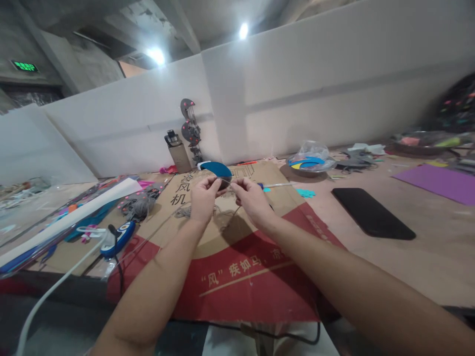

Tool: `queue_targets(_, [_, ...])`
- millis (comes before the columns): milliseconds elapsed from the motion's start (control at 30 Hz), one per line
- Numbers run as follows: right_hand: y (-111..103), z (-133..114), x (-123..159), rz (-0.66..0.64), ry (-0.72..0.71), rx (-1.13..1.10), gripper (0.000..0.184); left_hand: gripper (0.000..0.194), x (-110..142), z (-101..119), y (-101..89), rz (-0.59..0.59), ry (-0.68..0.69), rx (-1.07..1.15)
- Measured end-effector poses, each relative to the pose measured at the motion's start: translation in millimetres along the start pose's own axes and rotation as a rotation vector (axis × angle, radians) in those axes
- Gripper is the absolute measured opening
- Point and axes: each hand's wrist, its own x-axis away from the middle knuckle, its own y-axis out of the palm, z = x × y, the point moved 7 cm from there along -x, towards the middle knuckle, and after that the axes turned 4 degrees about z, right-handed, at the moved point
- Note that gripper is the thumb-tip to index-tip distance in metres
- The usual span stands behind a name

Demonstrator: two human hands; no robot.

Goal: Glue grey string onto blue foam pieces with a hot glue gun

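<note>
In the middle of the view my left hand point(205, 194) and my right hand point(250, 197) come close together above a flattened cardboard sheet point(245, 296). My left fingers are closed around the lower edge of a blue crescent-shaped piece point(218, 170), with a dark part under it. My right hand is pinched on a thin grey cord that runs across to the left fingertips; its tail hangs below. Loose grey cord point(183, 212) lies on the cardboard beside my left wrist. Fine detail at the fingertips is too small to make out.
Left are a grey yarn bundle point(139, 203), a blue-and-white tool with a white cable point(118, 240) and a white roll point(74, 217). Behind stand a bottle point(178, 154) and a hanging grey ornament point(190, 129). Right are a black phone point(372, 212), a bowl point(309, 171) and a purple sheet point(440, 183).
</note>
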Motion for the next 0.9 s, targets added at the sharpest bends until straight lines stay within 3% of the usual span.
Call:
queue_targets(400, [-13.3, -30.9, 3.5, 0.098, -0.271, 0.291, 0.02, 0.02, 9.1, -4.0, 7.1, 0.025, -0.197, 0.133])
queue_targets(900, [-20.1, -34.1, 1.9, 0.147, -0.38, 0.368, 0.014, 0.012, 15.6, 1.6, 12.4, 0.02, -0.257, 0.166])
